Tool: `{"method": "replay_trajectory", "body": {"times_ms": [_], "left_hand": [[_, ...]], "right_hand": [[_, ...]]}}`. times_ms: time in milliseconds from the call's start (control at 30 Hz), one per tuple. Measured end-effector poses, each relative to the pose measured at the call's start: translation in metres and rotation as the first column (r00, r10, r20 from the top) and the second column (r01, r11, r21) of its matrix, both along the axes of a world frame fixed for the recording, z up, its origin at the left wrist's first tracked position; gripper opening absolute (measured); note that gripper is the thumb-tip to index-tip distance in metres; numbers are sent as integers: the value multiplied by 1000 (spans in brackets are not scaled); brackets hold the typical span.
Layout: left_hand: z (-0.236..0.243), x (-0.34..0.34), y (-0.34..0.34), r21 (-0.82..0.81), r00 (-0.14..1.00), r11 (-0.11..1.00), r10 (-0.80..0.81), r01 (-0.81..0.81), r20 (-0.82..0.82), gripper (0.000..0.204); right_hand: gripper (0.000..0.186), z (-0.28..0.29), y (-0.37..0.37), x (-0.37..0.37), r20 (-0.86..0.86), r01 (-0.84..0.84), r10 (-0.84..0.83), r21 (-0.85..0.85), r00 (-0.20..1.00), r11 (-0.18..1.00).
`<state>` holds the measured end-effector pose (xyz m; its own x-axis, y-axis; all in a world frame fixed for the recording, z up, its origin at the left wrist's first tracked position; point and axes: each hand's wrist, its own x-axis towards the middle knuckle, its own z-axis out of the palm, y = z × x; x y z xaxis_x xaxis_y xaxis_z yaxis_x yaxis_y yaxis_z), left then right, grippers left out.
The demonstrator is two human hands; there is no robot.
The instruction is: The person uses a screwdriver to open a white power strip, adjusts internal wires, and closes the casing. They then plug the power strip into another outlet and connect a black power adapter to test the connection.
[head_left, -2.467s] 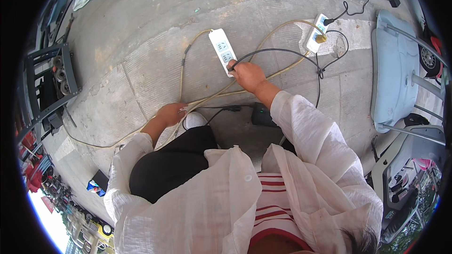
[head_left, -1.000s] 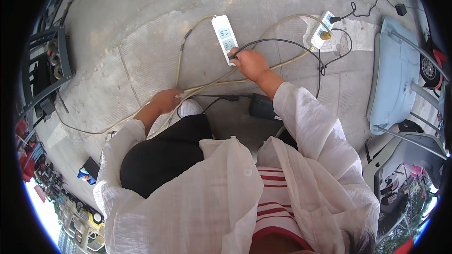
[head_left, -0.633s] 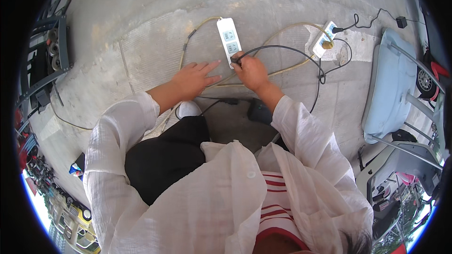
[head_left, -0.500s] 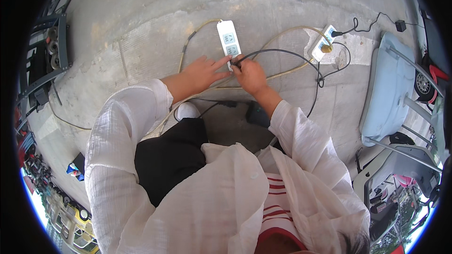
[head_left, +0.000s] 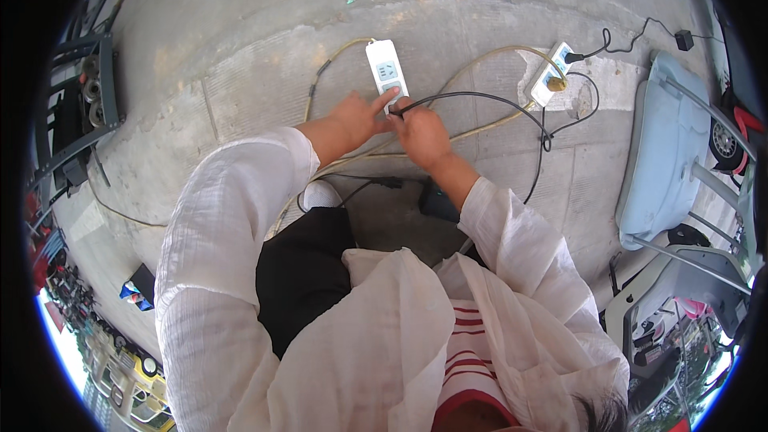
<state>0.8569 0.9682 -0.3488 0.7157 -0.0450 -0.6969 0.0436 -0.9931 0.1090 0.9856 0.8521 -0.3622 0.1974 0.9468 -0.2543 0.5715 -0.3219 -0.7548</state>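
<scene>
1. Outdoors, on a grey concrete floor (head_left: 240, 56) — person crouched, seen from above, white loose sleeves, black trousers.
2. White power strip (head_left: 387, 74) lies flat on the concrete just ahead of both hands, long axis running away from the person; a beige cable (head_left: 320, 72) leaves its far end and loops back toward the knees.
3. Left hand (head_left: 354, 116): fingers partly curled, index finger stretched out with its tip touching the near end of the strip. Nothing gripped that I can make out.
4. Right hand (head_left: 422, 132): closed in a pinch around the end of a black cable (head_left: 496, 98), right at the near edge of the strip. Plug itself hidden under the fingers — cannot tell whether it sits in a socket.
5. Black cable arcs off to the right, drops and runs back along the concrete.
6. Second white power strip (head_left: 550, 74) lies well apart to the right, with a yellowish plug and a thin black lead (head_left: 632, 32) running to a small black adapter (head_left: 683, 39).
7. Pale blue scooter panel (head_left: 664, 160) at the right edge; dark metal rack (head_left: 80, 112) at the left.
</scene>
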Motion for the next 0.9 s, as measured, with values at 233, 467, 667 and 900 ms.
{"method": "replay_trajectory", "body": {"times_ms": [233,467,667,900], "left_hand": [[13,3,3,-49,1000,999,19,-20,-20,65],[8,-21,28,-217,986,973,111,-83,121,62],[-13,-39,49,-88,558,597,784,-797,271,74],[-43,-50,58,-243,384,406,914,-881,133,81]], "right_hand": [[16,70,11,67,8,7,-7,27,1000,1000],[15,107,-163,223,-11,39,-55,-561,998,827],[28,39,-352,258,320,432,-311,-796,895,424],[41,66,-243,181,-228,-157,-247,-948,942,276]]}}
